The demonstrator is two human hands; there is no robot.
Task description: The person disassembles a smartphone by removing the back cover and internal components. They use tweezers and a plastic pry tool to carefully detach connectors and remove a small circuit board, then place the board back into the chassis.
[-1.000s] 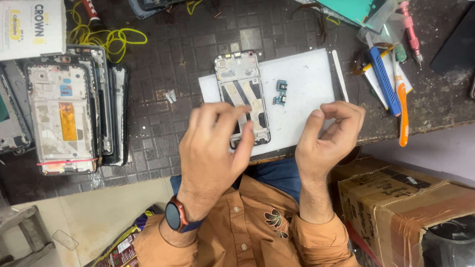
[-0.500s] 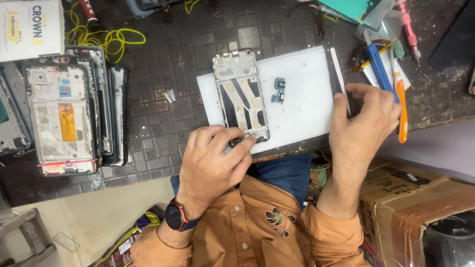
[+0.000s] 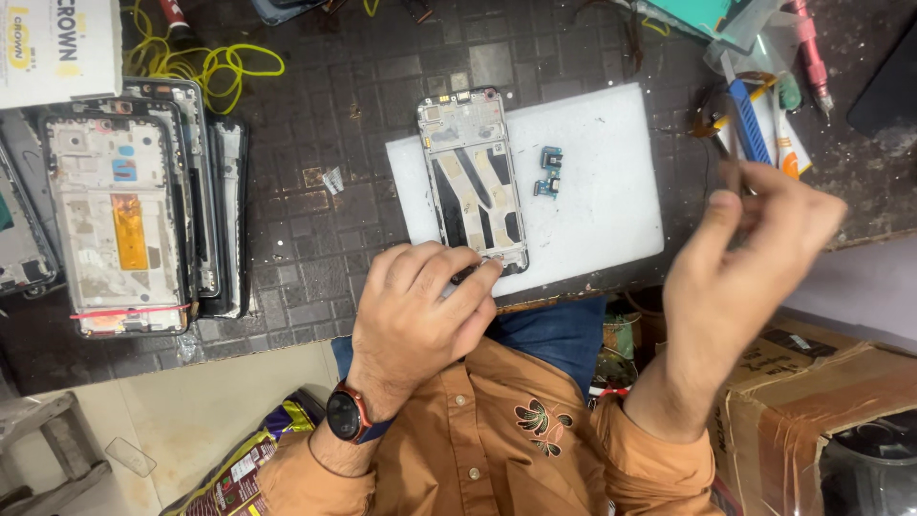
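While the left hand [image 3: 420, 306] pins the phone frame [image 3: 475, 177] on the white mat [image 3: 602, 191], the blurred right hand's [image 3: 745, 258] grip is unclear.

Bare phone frame [image 3: 475, 182] on white pad [image 3: 592, 191]

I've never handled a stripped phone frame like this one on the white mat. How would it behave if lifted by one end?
The phone frame looks thin and mostly hollow, so probably light and slightly flexible. Lying flat, it shouldn't roll. Exposed inner parts suggest it's fragile.
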